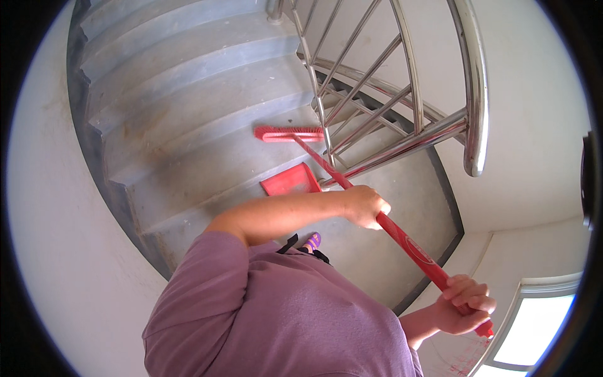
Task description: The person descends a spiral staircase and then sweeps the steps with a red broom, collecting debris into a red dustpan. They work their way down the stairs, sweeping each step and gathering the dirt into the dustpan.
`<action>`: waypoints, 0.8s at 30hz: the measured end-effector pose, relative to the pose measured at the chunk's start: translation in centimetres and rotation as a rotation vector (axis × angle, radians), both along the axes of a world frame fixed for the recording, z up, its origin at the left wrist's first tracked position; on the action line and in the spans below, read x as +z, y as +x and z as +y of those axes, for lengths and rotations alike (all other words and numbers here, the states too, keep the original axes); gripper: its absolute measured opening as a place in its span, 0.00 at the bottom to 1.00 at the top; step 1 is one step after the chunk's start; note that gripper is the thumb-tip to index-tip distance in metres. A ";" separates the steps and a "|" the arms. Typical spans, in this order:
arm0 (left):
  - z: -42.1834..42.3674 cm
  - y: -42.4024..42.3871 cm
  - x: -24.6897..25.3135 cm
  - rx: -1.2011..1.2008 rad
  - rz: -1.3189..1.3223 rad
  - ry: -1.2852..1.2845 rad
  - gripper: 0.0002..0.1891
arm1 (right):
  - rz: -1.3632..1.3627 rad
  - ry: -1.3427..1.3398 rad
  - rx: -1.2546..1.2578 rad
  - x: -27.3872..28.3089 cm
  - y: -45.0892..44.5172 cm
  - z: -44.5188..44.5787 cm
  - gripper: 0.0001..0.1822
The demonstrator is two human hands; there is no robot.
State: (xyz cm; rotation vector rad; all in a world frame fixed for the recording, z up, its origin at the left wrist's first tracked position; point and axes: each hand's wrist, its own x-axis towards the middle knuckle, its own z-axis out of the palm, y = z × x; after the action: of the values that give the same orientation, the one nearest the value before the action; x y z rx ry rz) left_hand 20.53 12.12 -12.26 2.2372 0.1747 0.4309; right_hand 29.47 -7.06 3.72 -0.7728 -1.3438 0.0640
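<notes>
My left hand (366,207) is closed around the middle of a red broom handle (410,246). Near the handle's top end, my right hand (464,305) grips it too. The handle slants down and away to the left. At its far end the red broom head (289,135) lies on a concrete stair tread, its bristles pointing away from me and its right end by the railing's lower post. Closer to me is a red dustpan (293,180) with greyish dust on it. My left forearm hides the dustpan's near part.
Grey concrete stairs (202,101) spread ahead and to the left, along a white wall (47,212). On the right stands a stainless-steel railing (400,155), with more steps visible through its bars. A bright window (534,330) is at lower right. My purple sandal (314,240) is on the floor.
</notes>
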 end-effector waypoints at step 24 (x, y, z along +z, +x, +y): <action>-8.1 -1.9 4.0 0.099 -0.219 -0.137 0.15 | 0.258 0.066 0.674 8.0 6.8 2.3 0.15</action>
State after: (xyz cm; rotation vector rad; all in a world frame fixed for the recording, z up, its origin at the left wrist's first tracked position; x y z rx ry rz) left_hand 18.61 4.06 -8.21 2.0364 0.1935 0.6930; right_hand 36.27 -4.78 11.71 -0.2179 -1.2979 0.6284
